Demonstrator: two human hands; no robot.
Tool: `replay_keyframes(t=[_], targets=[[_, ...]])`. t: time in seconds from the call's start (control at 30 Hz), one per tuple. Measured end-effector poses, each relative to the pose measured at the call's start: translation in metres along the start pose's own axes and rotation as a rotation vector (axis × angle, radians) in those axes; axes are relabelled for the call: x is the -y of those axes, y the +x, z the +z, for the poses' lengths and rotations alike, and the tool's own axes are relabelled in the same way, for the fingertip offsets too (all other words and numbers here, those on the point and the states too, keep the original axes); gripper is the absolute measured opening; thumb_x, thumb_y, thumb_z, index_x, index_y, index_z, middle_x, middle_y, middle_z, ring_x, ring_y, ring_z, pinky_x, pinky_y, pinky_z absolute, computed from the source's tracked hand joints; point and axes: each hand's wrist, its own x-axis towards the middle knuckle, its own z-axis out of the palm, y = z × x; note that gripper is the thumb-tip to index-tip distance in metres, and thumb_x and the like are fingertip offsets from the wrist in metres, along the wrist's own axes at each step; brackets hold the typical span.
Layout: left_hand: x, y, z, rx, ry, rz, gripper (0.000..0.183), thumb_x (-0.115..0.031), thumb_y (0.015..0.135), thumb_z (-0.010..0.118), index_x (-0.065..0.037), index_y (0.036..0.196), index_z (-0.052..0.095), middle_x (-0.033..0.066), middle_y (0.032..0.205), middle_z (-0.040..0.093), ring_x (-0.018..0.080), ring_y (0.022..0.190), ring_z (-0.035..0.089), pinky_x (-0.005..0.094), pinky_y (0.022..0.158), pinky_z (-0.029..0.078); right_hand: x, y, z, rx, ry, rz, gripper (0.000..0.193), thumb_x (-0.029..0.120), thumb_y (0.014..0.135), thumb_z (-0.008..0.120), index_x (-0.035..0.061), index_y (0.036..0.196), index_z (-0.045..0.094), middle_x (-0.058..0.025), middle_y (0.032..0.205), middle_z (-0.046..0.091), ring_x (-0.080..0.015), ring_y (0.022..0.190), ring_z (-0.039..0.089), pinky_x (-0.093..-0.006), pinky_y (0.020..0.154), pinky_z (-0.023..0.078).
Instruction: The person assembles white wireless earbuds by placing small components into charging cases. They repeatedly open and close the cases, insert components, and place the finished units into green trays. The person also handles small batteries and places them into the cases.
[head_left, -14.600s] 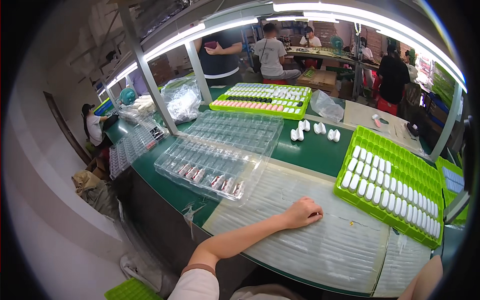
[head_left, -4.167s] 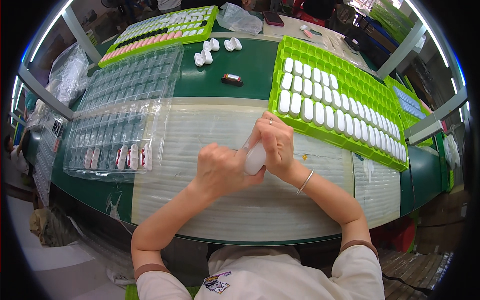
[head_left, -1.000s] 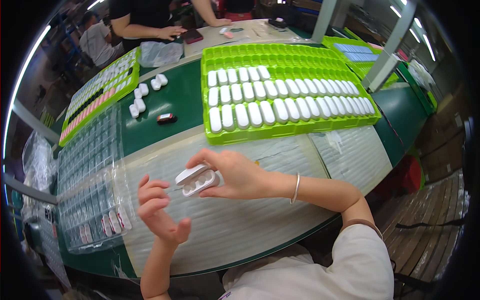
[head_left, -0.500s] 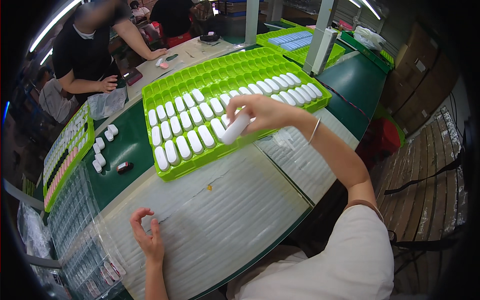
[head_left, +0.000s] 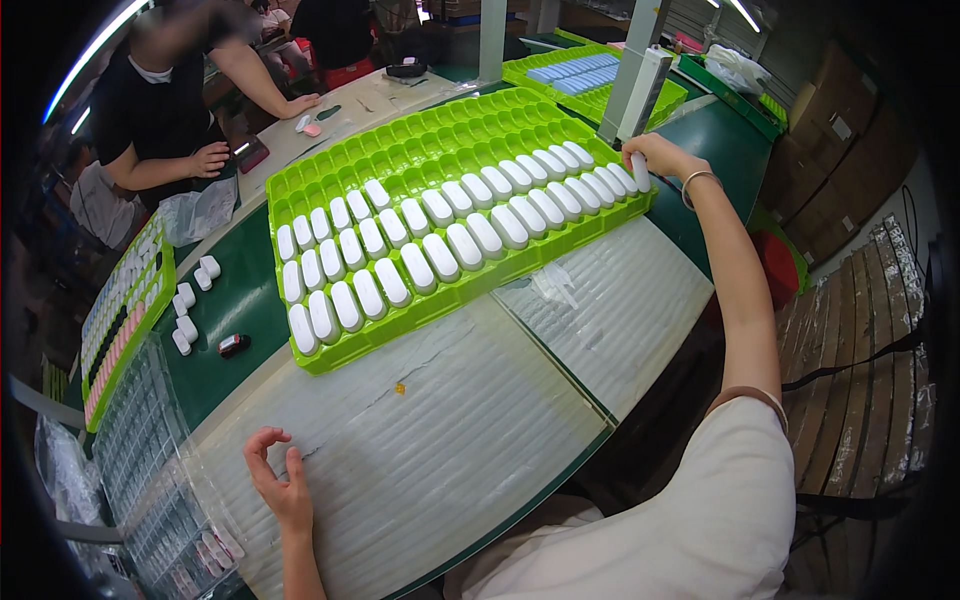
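A bright green tray (head_left: 330, 362) with rows of oblong pockets lies across the bench in front of me. White, round-ended oblong pieces (head_left: 465, 247) fill much of its nearer rows. At the tray's right end, my right hand (head_left: 662, 160) pinches one white oblong piece (head_left: 640, 172), which stands upright at the end of the near row. Whether it rests in a pocket is hard to tell. My left hand (head_left: 282, 490) hovers over the pale ribbed mat (head_left: 440, 440), thumb and fingers apart and curled, with nothing in it.
Loose white pieces (head_left: 185, 328) and a small black-and-red object (head_left: 233, 345) lie left of the tray. Clear plastic blister trays (head_left: 150, 440) sit at the left edge. A co-worker (head_left: 165, 110) stands across the bench. A metal post (head_left: 632, 80) rises behind the tray's right end.
My right hand has moved right and away, from above the tray's near middle to its right end, with a white piece in its fingers. My left hand stays over the mat.
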Motion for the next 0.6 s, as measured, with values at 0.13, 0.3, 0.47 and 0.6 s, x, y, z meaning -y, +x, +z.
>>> replay_keyframes(t=[0.13,0.3,0.47,0.6], targets=[[-0.001,0.002,0.005,-0.011,-0.007,-0.016,0.027,0.001,0.079,0.055,-0.001,0.105,0.048,0.0094,0.100,0.051,0.0183,0.089,0.052,0.0334,0.090,0.038,-0.015,0.002,0.020,-0.185,0.268,-0.037,0.023,-0.007,0.076,0.050,0.0038,0.090,0.064,-0.0130,0.098,0.066,-0.0258,0.094,0.062,-0.0331,0.082,0.047],[0.000,0.002,-0.002,-0.051,-0.062,-0.064,0.024,0.000,0.081,0.055,0.000,0.104,0.049,0.0090,0.098,0.052,0.0174,0.088,0.053,0.0321,0.089,0.039,-0.023,0.020,0.036,-0.155,0.306,0.023,0.025,-0.001,0.082,0.048,0.0039,0.101,0.063,-0.0128,0.099,0.067,-0.0248,0.094,0.063,-0.0323,0.083,0.048],[0.002,0.010,0.001,-0.056,0.002,-0.030,0.017,0.001,0.082,0.056,-0.002,0.098,0.052,0.0068,0.092,0.054,0.0154,0.084,0.055,0.0278,0.081,0.043,-0.017,0.012,0.041,-0.463,0.097,-0.088,0.028,0.000,0.088,0.043,0.0023,0.112,0.057,-0.0160,0.109,0.062,-0.0292,0.102,0.059,-0.0357,0.087,0.045],[-0.001,0.006,-0.010,-0.066,0.223,0.141,0.011,-0.002,0.072,0.068,-0.006,0.079,0.061,0.0055,0.078,0.063,0.0214,0.080,0.059,0.0328,0.079,0.044,0.094,0.017,0.055,-0.485,0.488,-0.269,0.032,-0.001,0.091,0.041,0.0013,0.121,0.052,-0.0106,0.123,0.054,-0.0216,0.113,0.053,-0.0336,0.095,0.042]])
